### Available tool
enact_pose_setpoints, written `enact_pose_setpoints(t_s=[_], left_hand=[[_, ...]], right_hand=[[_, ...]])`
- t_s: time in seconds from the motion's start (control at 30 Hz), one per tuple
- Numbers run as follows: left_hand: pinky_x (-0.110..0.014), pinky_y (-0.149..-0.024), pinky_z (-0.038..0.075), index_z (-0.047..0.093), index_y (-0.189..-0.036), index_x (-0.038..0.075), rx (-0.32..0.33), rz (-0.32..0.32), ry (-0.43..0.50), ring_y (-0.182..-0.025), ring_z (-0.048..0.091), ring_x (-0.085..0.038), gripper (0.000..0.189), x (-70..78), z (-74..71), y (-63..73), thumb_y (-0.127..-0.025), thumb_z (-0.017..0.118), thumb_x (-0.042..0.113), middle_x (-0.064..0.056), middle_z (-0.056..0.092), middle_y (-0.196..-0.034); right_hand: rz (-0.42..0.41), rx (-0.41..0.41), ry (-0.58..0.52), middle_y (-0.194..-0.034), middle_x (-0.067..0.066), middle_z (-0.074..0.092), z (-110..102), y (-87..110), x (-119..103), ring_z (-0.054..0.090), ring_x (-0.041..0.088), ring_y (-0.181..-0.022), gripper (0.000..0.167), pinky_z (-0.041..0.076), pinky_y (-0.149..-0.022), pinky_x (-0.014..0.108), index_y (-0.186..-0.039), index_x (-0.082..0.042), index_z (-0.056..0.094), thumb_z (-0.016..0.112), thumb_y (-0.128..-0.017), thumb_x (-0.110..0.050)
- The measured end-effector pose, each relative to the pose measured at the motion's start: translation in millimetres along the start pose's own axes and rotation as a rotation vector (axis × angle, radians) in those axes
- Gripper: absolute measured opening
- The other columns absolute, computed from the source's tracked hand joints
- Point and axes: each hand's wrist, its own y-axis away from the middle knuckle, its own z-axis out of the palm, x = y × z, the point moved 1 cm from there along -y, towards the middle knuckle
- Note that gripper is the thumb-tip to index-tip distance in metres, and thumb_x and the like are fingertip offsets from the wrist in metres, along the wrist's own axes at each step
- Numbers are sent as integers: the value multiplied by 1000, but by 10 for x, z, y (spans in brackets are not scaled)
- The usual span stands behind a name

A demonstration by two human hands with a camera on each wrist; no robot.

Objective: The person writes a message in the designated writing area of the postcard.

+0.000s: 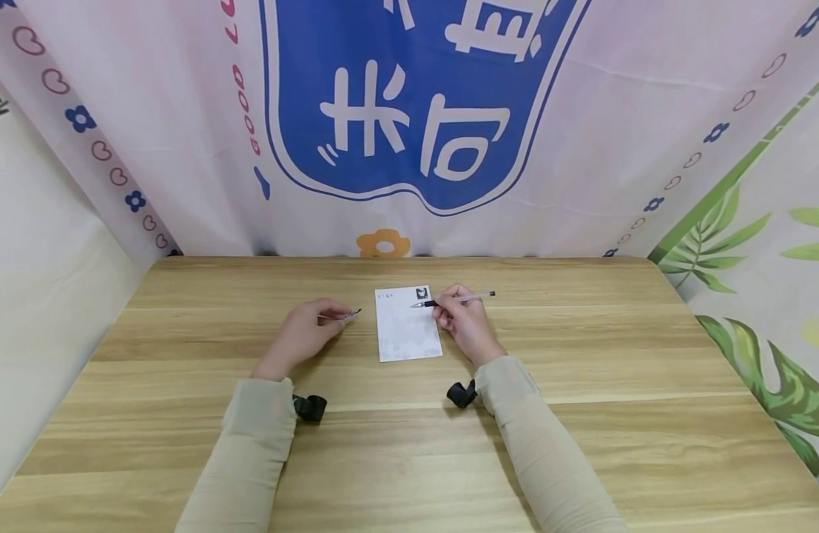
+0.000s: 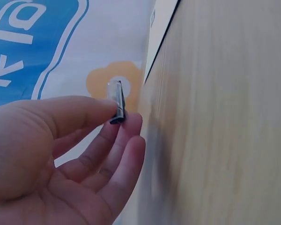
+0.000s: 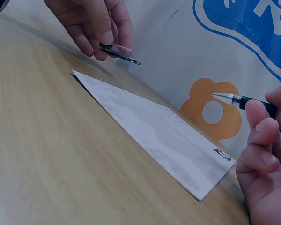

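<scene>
My right hand (image 1: pixel 464 326) grips a pen (image 1: pixel 472 296) with a clear barrel and black grip. Its bare metal tip points left over the upper part of a white card (image 1: pixel 409 337). In the right wrist view the tip stands raised above the card's surface. To the left of the card, my left hand (image 1: pixel 305 329) pinches a clear pen cap (image 2: pixel 116 96) with a dark clip between thumb and fingers, held up off the wood. A small dark printed picture (image 1: pixel 421 293) marks the card's top right corner, with faint small marks at its top left.
The card lies on a wood-grain table (image 1: pixel 582 370). Behind the table's far edge hangs a pale printed curtain (image 1: pixel 203 148) with a blue emblem and an orange flower. Black wrist devices (image 1: pixel 309 408) show at both sleeve cuffs.
</scene>
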Motion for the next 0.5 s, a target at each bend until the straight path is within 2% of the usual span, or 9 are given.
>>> enact_pose_setpoints(t_s=[0.3,0.5], left_hand=[[-48,-97,49,70,-124,4,-37,-12,120,-110,63,-30,25,69,122,-12,-101,64,13,-14,69,-123],[-41,-94,48,71,-123,6,-59,-24,198,-108,62,-26,26,110,205,-34,-100,65,16,-12,69,-123]], right_hand=[[3,20,-16,-67,5,61,25,10,-21,50,8,-56,16,41,-50,15,-86,-8,57,58,-98,1],[-3,1,-14,-69,4,62,18,12,-19,51,8,-57,13,42,-51,15,-87,-7,57,59,-97,1]])
